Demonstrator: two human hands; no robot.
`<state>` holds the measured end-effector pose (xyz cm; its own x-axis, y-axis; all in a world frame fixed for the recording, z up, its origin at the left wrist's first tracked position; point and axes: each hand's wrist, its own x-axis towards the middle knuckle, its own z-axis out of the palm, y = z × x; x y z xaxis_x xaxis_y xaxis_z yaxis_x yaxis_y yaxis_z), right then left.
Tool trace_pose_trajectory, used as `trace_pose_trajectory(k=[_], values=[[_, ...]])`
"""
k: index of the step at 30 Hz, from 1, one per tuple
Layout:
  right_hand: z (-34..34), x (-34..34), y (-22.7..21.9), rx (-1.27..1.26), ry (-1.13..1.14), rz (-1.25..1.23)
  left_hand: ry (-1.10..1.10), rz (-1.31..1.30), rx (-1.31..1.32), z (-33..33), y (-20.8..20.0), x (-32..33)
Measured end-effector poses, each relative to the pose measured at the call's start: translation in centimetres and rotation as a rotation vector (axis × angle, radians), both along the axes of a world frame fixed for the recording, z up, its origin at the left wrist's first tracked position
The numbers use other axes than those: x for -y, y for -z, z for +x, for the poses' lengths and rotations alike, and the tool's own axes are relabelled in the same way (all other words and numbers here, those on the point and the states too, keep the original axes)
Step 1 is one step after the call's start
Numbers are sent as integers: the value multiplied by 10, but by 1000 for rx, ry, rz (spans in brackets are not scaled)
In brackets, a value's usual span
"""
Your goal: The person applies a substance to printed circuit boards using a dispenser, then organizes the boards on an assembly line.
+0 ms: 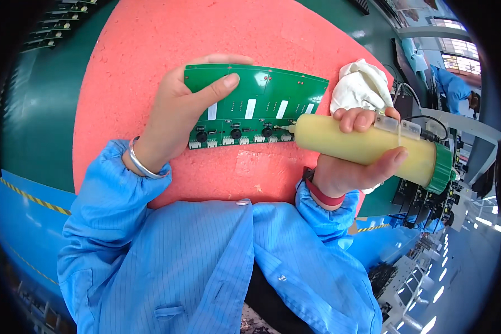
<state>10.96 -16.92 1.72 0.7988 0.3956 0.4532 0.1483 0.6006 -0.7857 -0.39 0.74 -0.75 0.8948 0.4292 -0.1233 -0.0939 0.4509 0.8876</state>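
My left hand (pixel 186 103) grips the left end of a green circuit board (pixel 261 89), thumb on its face and the other fingers behind it. Along the board's lower edge run white connectors and several round black parts. My right hand (pixel 353 161) is wrapped round a glue dispensing bottle (pixel 362 143), a fat cylinder of pale yellow contents with a green end cap. Its narrow nozzle points left, at the black parts near the board's right end; whether the tip touches them I cannot tell.
Under the board lies a pink mat (pixel 217 172) on a green table (pixel 44 122). A crumpled white cloth (pixel 362 86) rests beyond the bottle. More circuit boards (pixel 53 28) stand at the far left. Another person in a blue sleeve (pixel 453 86) is at the far right.
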Motion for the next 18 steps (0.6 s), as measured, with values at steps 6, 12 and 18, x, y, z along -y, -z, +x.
trace_pose_trajectory(k=[6,12,18], values=[[1,1,-3,12,29,-39,14,10,-11,-1,1,-2],[0,-2,-12,-38,45,21,9,15,16,-1,2,-1],[-1,-14,-9,-3,-26,3,15,-5,32,-1,3,-2]])
